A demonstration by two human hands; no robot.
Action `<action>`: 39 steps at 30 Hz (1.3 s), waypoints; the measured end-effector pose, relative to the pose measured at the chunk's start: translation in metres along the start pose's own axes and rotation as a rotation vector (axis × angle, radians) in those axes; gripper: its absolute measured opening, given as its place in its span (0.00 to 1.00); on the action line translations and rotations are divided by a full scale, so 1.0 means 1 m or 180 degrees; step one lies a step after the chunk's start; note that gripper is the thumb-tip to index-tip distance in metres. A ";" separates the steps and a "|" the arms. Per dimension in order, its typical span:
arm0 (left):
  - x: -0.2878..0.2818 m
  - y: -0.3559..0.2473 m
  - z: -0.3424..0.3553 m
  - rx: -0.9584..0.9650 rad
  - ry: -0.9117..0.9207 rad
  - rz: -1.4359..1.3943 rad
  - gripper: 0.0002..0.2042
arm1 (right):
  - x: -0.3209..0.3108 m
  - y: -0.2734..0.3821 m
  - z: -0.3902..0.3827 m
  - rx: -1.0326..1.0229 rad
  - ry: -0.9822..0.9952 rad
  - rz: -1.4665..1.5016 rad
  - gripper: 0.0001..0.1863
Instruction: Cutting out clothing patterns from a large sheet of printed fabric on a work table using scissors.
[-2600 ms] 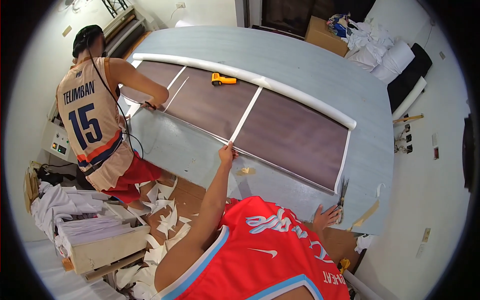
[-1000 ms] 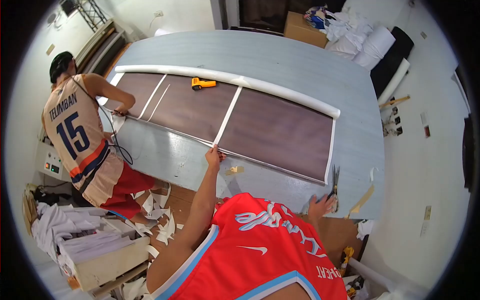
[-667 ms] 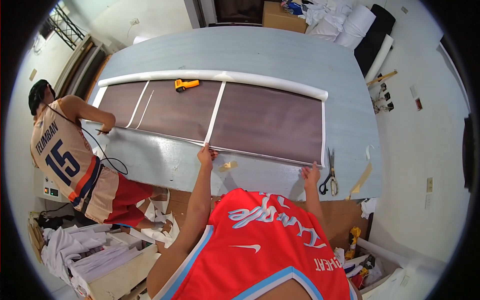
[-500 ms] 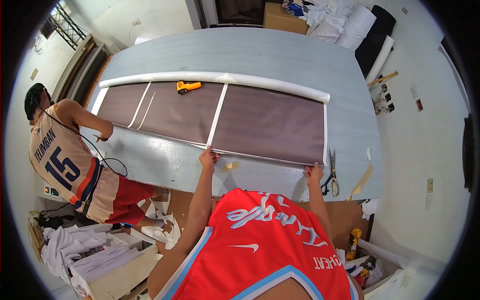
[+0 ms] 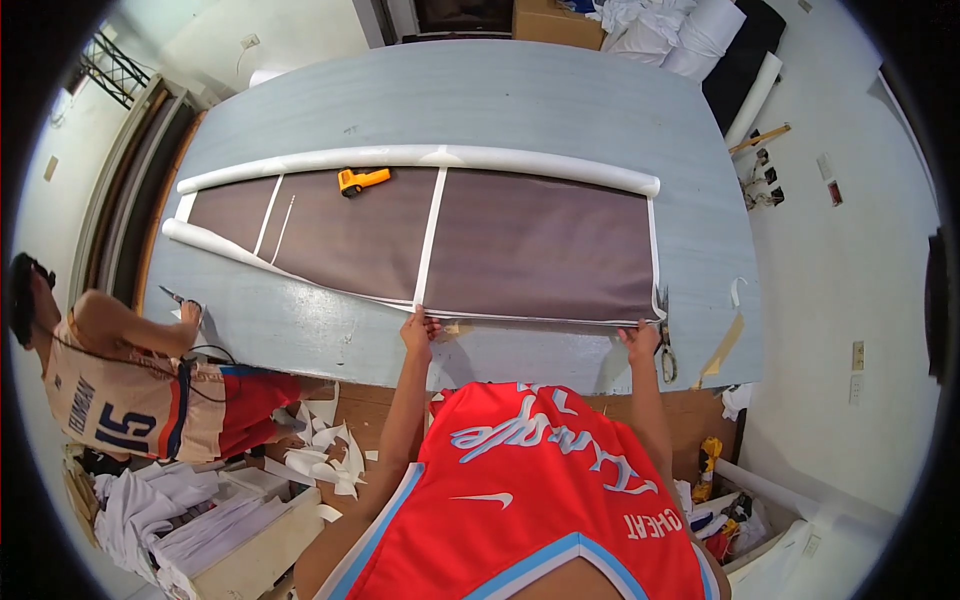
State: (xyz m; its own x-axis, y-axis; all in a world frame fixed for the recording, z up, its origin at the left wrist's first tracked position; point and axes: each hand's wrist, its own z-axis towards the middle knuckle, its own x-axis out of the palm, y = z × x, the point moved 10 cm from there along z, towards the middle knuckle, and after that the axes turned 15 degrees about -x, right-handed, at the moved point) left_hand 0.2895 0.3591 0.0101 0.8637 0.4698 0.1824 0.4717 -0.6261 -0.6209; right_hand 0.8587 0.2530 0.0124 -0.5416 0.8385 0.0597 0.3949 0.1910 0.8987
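A large brown sheet [image 5: 530, 245] with white borders and strips lies spread on the grey table [image 5: 520, 95]. Its far edge is wound on a long white roll [image 5: 420, 157], and its left end curls into a smaller roll [image 5: 215, 243]. My left hand [image 5: 420, 330] grips the sheet's near edge where a white strip meets it. My right hand [image 5: 640, 340] grips the same edge at the near right corner. Scissors [image 5: 666, 352] lie just right of that hand. A yellow hand tool [image 5: 360, 180] rests on the sheet near the far roll.
Another person in a numbered jersey [image 5: 120, 400] bends at the table's left near corner, one hand [image 5: 190, 312] on the tabletop. White paper scraps [image 5: 325, 455] litter the brown floor by my legs. Stacked paper [image 5: 200, 525] sits lower left; white rolls [image 5: 690, 30] lie beyond the table.
My right hand rose from beside me to the sheet's near right corner. The other person moved from the sheet's far left end to the table's near left corner.
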 end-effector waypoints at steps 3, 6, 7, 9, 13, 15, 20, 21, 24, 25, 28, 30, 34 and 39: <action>0.004 0.004 0.003 -0.0162 -0.0028 0.0006 0.16 | 0.006 0.013 -0.003 -0.0125 -0.0056 0.0004 0.09; 0.004 0.009 0.006 -0.0294 0.0015 -0.0098 0.16 | 0.003 0.023 -0.001 -0.0354 -0.0166 0.0065 0.05; 0.005 0.010 0.005 -0.0386 0.0000 -0.0214 0.16 | -0.003 0.019 0.007 -0.0399 -0.0020 0.0091 0.05; -0.004 0.006 0.005 -0.0495 -0.0070 -0.0192 0.17 | 0.011 0.023 -0.007 -0.0188 -0.0096 -0.0025 0.04; -0.004 -0.006 0.004 -0.0705 -0.0327 -0.0079 0.17 | 0.009 0.030 -0.013 -0.0217 -0.0192 -0.0035 0.08; -0.001 -0.023 0.001 -0.0336 -0.0526 0.0147 0.17 | -0.010 0.047 -0.010 -0.0623 -0.0351 -0.0564 0.14; -0.013 -0.056 0.012 0.0229 -0.0670 0.0322 0.15 | -0.034 0.120 -0.052 -0.3185 -0.0565 -0.3912 0.22; -0.017 -0.067 0.008 0.0365 -0.0886 0.0200 0.14 | -0.051 0.103 -0.042 -0.2807 -0.0253 -0.4452 0.23; -0.064 -0.087 0.018 0.0580 -0.1100 0.0004 0.12 | -0.052 0.086 -0.030 -0.1812 0.0721 -0.5251 0.31; -0.070 -0.085 0.022 0.0616 -0.0997 0.0020 0.11 | -0.063 0.086 -0.027 -0.1911 0.0657 -0.5234 0.32; -0.086 -0.089 0.028 0.0454 -0.0839 0.0049 0.10 | -0.089 0.091 0.000 -0.1987 0.0531 -0.5295 0.33; -0.089 -0.070 0.015 -0.0010 -0.1112 0.0081 0.10 | -0.106 0.095 0.030 -0.1783 0.0750 -0.5245 0.32; -0.085 -0.065 0.025 -0.0132 -0.0835 0.0274 0.11 | -0.153 0.130 0.082 -0.1358 0.0339 -0.6194 0.30; -0.071 -0.043 -0.013 -0.0287 -0.0743 -0.0048 0.11 | -0.036 0.157 0.019 -0.3739 0.0602 -0.4457 0.25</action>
State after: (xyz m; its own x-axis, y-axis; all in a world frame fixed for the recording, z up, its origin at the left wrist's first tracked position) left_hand 0.2101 0.3441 0.0338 0.7971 0.6039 0.0036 0.5070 -0.6660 -0.5472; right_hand 0.9543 0.2627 0.1429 -0.0770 0.3190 -0.9446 -0.9831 0.1337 0.1253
